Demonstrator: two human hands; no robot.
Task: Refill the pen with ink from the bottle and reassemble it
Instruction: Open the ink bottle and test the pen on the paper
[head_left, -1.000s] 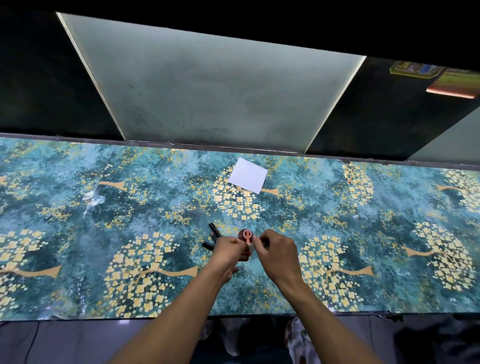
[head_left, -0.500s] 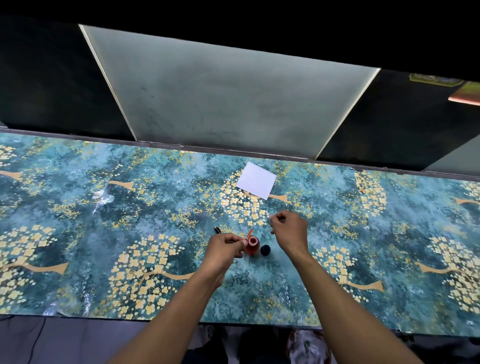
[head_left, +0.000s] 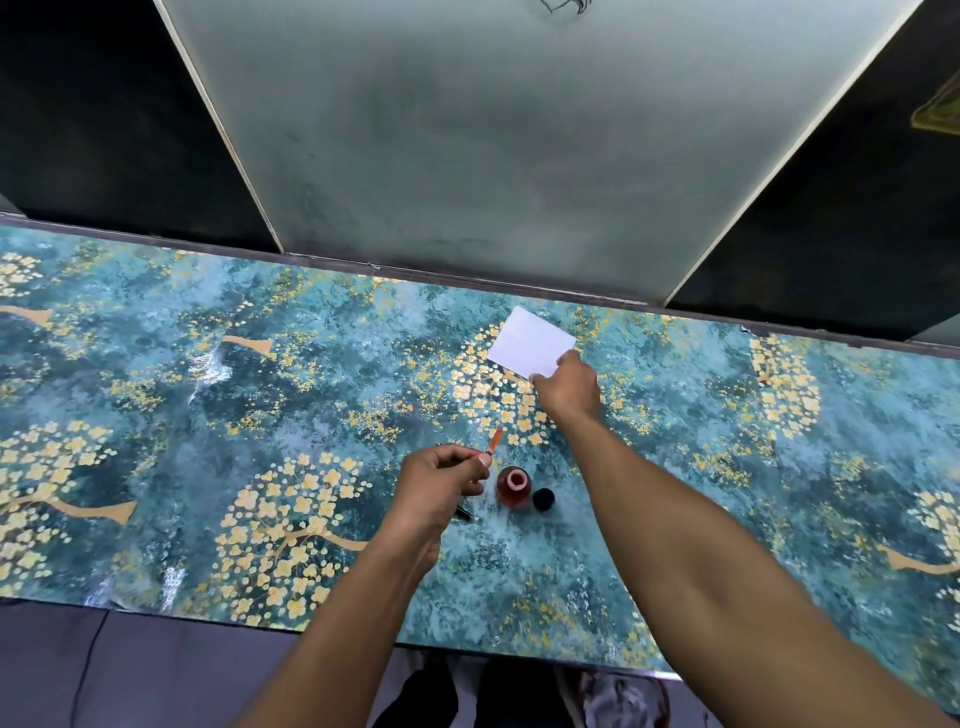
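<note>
My left hand (head_left: 441, 475) pinches a thin orange-red pen refill (head_left: 495, 441) that points up and away, just left of the ink bottle. The small red ink bottle (head_left: 513, 486) stands uncapped on the table, and its black cap (head_left: 543, 499) lies right beside it. A black pen part (head_left: 463, 513) lies on the table, mostly hidden under my left hand. My right hand (head_left: 566, 387) reaches far forward and its fingers touch the near corner of a white paper (head_left: 530, 343); I cannot tell whether it grips the sheet.
The table (head_left: 208, 415) has a teal cover with yellow flower trees. Behind it runs a dark edge with a pale glass panel (head_left: 493, 130) and black panels on both sides. The table's near edge is close to my body.
My right hand left the bottle area and reached forward to the white paper. The left hand kept the refill and stayed beside the uncapped bottle. The camera tilted.
</note>
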